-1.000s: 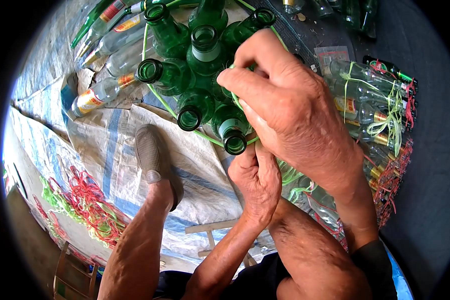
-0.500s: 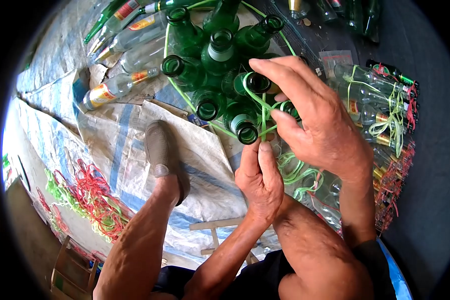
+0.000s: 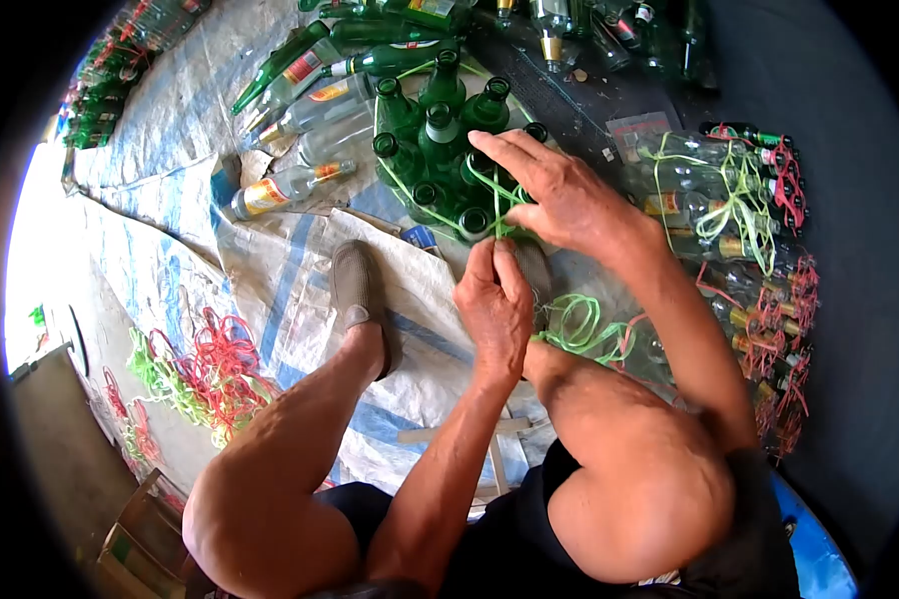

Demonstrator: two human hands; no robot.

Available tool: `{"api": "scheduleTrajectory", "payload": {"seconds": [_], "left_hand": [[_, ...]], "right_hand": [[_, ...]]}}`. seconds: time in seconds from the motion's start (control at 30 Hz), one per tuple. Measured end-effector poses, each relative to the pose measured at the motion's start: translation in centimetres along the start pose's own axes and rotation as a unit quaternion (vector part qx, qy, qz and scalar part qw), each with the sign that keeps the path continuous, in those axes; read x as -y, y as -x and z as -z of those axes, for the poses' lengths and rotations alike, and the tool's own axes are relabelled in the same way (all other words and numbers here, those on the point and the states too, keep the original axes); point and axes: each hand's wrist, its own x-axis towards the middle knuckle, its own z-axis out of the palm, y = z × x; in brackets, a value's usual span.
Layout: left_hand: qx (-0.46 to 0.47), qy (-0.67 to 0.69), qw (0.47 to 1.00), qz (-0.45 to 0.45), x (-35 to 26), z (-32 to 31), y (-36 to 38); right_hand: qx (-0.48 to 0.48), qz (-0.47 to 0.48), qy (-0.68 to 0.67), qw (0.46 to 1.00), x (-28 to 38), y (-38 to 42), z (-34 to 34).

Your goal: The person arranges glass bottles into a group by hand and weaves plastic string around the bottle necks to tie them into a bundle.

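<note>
A cluster of upright green glass bottles stands in front of me, ringed by a light green plastic strap. At the near edge of the cluster my left hand is closed, pinching the strap between thumb and fingertips. My right hand reaches over the right side of the bottles, index finger stretched out and thumb apart from it. Strands of strap cross just beside that thumb. The other fingers of the right hand are partly hidden, as are the bottles beneath it.
Clear bottles with labels lie at left on a striped sheet. Tied bundles of clear bottles lie at right. Red and green straps are heaped at lower left. Loose green strap lies by my right knee. My shoe stands near the bottles.
The view has shifted and takes in more of the surroundings, so bottles and hands look smaller. The left hand still pinches the strap; the right hand stays over the bottles, its fingers a little straighter.
</note>
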Motion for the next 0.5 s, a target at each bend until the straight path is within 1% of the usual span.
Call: {"api": "scheduleTrajectory", "payload": {"seconds": [0.07,0.2,0.3,0.4,0.5], "left_hand": [[-0.001,-0.009,1.0,-0.027,-0.3,0.3,-0.3],[0.012,-0.073,0.997,-0.037,-1.0,1.1,-0.6],[0.047,-0.126,0.989,-0.058,-1.8,1.9,-0.9],[0.047,-0.189,0.973,-0.124,-2.3,2.3,-1.5],[0.078,-0.258,0.956,-0.117,-3.3,2.9,-2.2]], "right_hand": [[0.007,0.006,0.002,1.0,-0.5,0.0,0.0],[0.009,0.004,-0.016,1.0,-0.6,0.1,0.2],[0.005,0.007,-0.016,1.0,-0.8,0.1,0.1],[0.004,0.007,-0.015,1.0,-0.7,0.2,0.1],[0.002,-0.003,-0.028,1.0,-0.6,0.2,0.2]]}}
